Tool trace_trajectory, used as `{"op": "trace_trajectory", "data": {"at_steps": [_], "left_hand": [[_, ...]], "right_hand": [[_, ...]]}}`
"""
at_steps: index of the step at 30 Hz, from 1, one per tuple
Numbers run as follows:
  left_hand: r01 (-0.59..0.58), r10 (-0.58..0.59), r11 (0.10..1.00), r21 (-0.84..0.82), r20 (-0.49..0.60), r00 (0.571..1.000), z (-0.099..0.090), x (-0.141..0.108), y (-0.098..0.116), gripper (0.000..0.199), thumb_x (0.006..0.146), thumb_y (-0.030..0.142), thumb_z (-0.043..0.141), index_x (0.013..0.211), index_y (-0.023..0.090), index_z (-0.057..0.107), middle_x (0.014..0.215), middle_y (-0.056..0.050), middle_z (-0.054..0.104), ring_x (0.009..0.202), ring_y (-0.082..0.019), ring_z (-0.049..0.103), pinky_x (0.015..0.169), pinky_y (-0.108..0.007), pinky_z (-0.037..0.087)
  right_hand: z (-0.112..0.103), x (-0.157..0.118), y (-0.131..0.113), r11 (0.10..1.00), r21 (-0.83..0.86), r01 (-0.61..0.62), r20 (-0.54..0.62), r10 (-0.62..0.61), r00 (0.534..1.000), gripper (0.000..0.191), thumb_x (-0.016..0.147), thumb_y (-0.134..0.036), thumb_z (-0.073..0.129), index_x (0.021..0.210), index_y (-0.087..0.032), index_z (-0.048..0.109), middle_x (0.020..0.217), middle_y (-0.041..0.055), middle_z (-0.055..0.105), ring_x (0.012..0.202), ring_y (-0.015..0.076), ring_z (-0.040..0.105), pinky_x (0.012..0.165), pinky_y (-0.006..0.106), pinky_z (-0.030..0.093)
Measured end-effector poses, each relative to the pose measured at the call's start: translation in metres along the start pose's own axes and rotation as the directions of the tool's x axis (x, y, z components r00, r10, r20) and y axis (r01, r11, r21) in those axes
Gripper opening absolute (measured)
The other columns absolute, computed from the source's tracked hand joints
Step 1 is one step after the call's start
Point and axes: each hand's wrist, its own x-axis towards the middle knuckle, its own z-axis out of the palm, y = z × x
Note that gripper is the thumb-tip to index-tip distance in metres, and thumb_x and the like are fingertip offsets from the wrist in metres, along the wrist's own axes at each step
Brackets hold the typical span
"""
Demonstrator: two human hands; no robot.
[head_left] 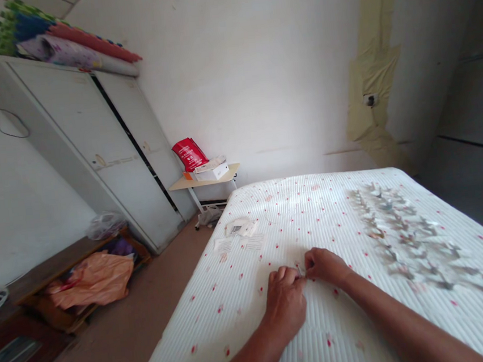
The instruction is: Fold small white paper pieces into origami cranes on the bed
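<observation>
My left hand (284, 297) rests low over the middle of the white mattress (240, 340), its fingers curled together. Close to its right, my right hand (324, 265) has its fingertips pinched. Between the fingertips of both hands is a small, thin, greyish piece (300, 272), too small to make out. Right of my hands, several small greyish-white items (405, 239) lie in rows on the mattress. Beyond my left hand are a crumpled white packet (241, 226) and printed paper (256, 242).
A small table (179, 183) by the wall holds a red bag (190, 154) and a white box (213, 173). On the left stand a grey cabinet (78, 128) and a low wooden shelf with an orange plastic bag (95, 279). A socket (370, 99) is on the wall.
</observation>
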Motion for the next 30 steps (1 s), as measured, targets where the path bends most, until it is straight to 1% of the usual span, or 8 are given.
{"op": "trace_trajectory", "data": {"at_steps": [3,6,12,18,25,30], "left_hand": [[-0.036,0.036,0.999,-0.011,-0.010,0.999,-0.003,0.002,-0.002,0.024,0.076,0.009,0.044,0.090,0.019,0.060,0.091,-0.005,0.056,0.091,-0.020,0.044,0.079,-0.035,0.035],[-0.061,0.061,0.998,0.024,-0.010,0.998,-0.006,0.006,-0.004,0.026,0.075,0.010,0.047,0.096,0.020,0.058,0.099,-0.006,0.054,0.095,-0.021,0.042,0.081,-0.037,0.034],[-0.114,0.109,0.982,0.149,0.037,0.993,-0.014,0.013,-0.012,0.030,0.081,0.013,0.044,0.105,0.027,0.056,0.103,-0.004,0.052,0.097,-0.021,0.041,0.079,-0.035,0.033],[-0.180,0.165,0.960,0.216,0.084,0.983,-0.020,0.014,-0.017,0.030,0.083,0.017,0.041,0.108,0.028,0.054,0.105,-0.005,0.052,0.098,-0.021,0.040,0.081,-0.037,0.031],[-0.160,0.142,0.959,0.233,0.092,0.986,-0.017,0.014,-0.018,0.027,0.082,0.017,0.042,0.105,0.026,0.055,0.100,-0.005,0.051,0.098,-0.021,0.040,0.081,-0.037,0.031],[-0.149,0.128,0.968,0.203,0.113,0.985,-0.017,0.015,-0.020,0.033,0.079,0.017,0.047,0.109,0.028,0.053,0.099,-0.004,0.051,0.096,-0.021,0.040,0.080,-0.036,0.031]], "right_hand": [[0.000,-0.001,-0.001,1.000,-0.019,-0.002,0.002,0.002,1.000,0.010,0.058,-0.017,0.059,0.065,-0.019,0.065,0.071,0.0013,0.063,0.063,0.0118,0.054,0.051,0.020,0.031],[-0.001,-0.002,-0.001,1.000,-0.023,0.008,-0.015,-0.008,1.000,0.009,0.060,-0.018,0.058,0.065,-0.019,0.066,0.072,0.0018,0.063,0.064,0.0121,0.054,0.052,0.020,0.031],[-0.001,-0.002,-0.002,1.000,-0.026,0.002,-0.011,-0.003,1.000,0.009,0.061,-0.017,0.058,0.065,-0.018,0.066,0.074,0.0030,0.063,0.067,0.0131,0.056,0.054,0.020,0.033],[-0.002,-0.004,-0.003,1.000,-0.026,-0.012,-0.014,0.011,1.000,0.008,0.062,-0.018,0.058,0.065,-0.018,0.065,0.075,0.0030,0.063,0.067,0.0130,0.056,0.055,0.021,0.033],[-0.001,-0.005,-0.003,1.000,-0.021,-0.018,-0.023,0.018,1.000,0.006,0.062,-0.020,0.058,0.064,-0.018,0.063,0.073,0.0021,0.062,0.065,0.0122,0.055,0.054,0.021,0.032],[-0.003,-0.005,-0.004,0.999,-0.029,-0.027,-0.018,0.027,0.999,0.006,0.063,-0.020,0.058,0.065,-0.018,0.063,0.074,0.0022,0.061,0.066,0.0122,0.055,0.054,0.021,0.032]]}}
